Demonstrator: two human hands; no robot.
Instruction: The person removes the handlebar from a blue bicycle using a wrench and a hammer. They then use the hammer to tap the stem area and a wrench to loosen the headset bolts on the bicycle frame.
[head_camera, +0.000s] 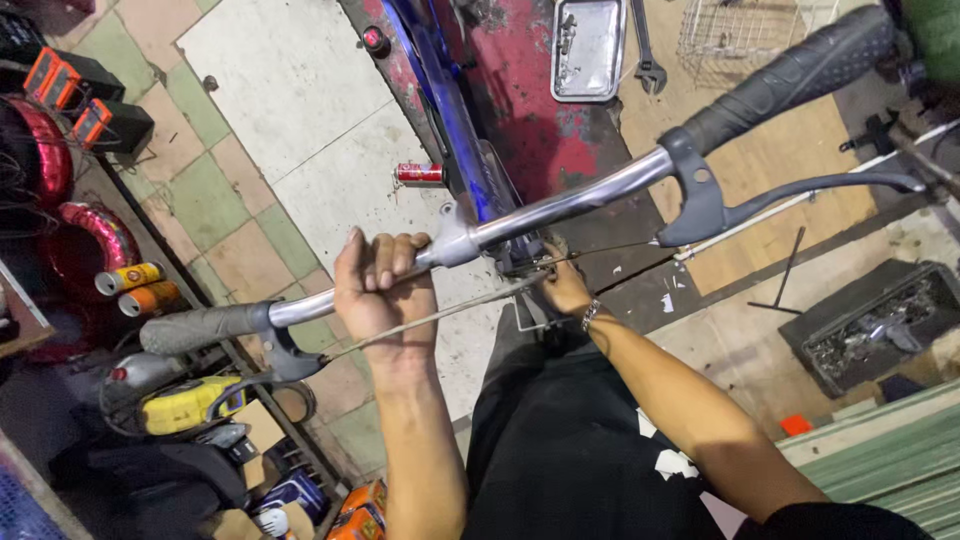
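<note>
A silver bicycle handlebar (570, 203) crosses the view, with a grey grip (200, 327) at the left end and a black grip (800, 75) at the right. My left hand (383, 290) is wrapped around the bar just left of the stem. My right hand (565, 288) reaches under the bar by the stem and pinches a thin brake cable (440, 317) that runs to the left brake lever (285, 360). A black brake lever (800, 190) sits on the right side. The blue frame (450, 110) runs away below.
A metal tray (588, 45) and a wrench (645, 50) lie on the floor ahead. A red can (420, 173) lies on the tiles. Spray cans (135, 285), a yellow tool (190, 405) and boxes crowd the left. A black parts tray (875, 325) sits at right.
</note>
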